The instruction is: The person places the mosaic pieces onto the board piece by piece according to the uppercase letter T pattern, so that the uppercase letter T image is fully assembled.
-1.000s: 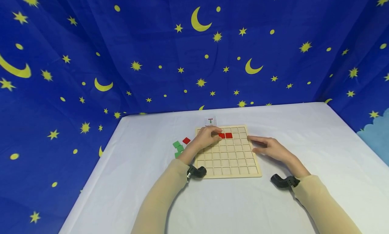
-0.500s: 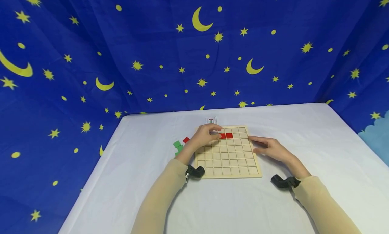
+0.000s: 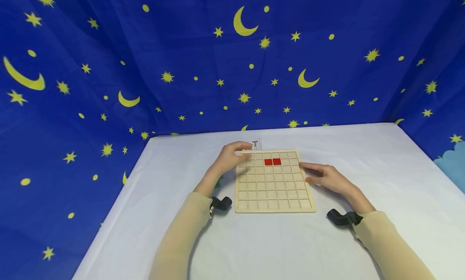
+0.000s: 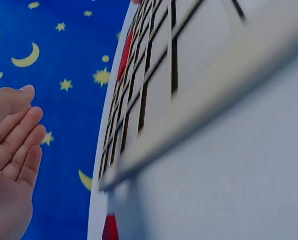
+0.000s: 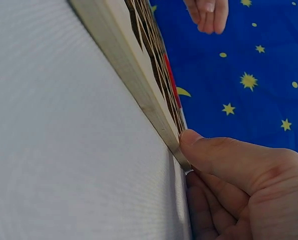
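Note:
My left hand (image 3: 229, 156) is over the left edge of a wooden grid board (image 3: 276, 209), its fingers loosely bent and holding nothing. The left wrist view has the same hand (image 4: 11, 160) with a bare palm and relaxed fingers. Two red square tiles (image 3: 273, 162) lie side by side in cells of the board's second row from the back. On the right edge, my right hand (image 3: 328, 179) touches the board with forefinger and thumb spread apart. In the right wrist view its thumb (image 5: 214, 150) rests at the board's rim.
Behind the board lies a small card (image 3: 257, 144) with a printed grid and a T pattern. A green tile (image 3: 218, 184) shows past my left forearm, which covers other loose tiles. A loose red tile (image 4: 110, 227) appears beside the board. A blue star-patterned curtain (image 3: 203, 62) surrounds the white table.
My left hand has drawn back leftward from the red tiles to the board's left edge, leaving both in their cells. The right hand has stayed on the right edge.

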Available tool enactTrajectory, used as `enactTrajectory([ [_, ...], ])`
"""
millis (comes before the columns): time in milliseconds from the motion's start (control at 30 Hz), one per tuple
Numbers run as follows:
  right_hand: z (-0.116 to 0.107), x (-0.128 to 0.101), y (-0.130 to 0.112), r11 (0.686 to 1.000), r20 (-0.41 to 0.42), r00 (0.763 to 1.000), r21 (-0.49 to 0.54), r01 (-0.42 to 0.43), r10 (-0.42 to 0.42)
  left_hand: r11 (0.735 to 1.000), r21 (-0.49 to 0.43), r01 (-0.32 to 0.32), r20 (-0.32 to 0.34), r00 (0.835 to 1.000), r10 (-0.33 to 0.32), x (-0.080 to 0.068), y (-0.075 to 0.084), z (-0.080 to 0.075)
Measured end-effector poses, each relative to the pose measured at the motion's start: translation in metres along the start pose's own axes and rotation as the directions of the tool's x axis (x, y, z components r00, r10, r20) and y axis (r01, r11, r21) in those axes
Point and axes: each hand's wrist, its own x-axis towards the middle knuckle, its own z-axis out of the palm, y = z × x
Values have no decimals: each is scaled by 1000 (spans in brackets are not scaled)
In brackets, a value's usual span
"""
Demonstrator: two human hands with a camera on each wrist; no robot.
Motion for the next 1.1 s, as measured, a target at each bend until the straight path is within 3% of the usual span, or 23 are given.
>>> enactTrajectory([
  [233,1,2,1,1000,-2,1000,-13,2,-2,999,7,48,-53,997,-48,-16,-16,-24],
  [467,0,2,4,999,-13,1000,-35,12,-13,996,37,86,-88,993,-82,-29,-30,-37],
  [767,0,3,4,1000,-11,1000,-30,5,-6,988,80,132,-74,989,-126,-43,-47,-40],
  [1100,0,3,5,999,-10,1000,-37,3,-3,981,128,148,-79,987,-138,-52,-63,-31],
])
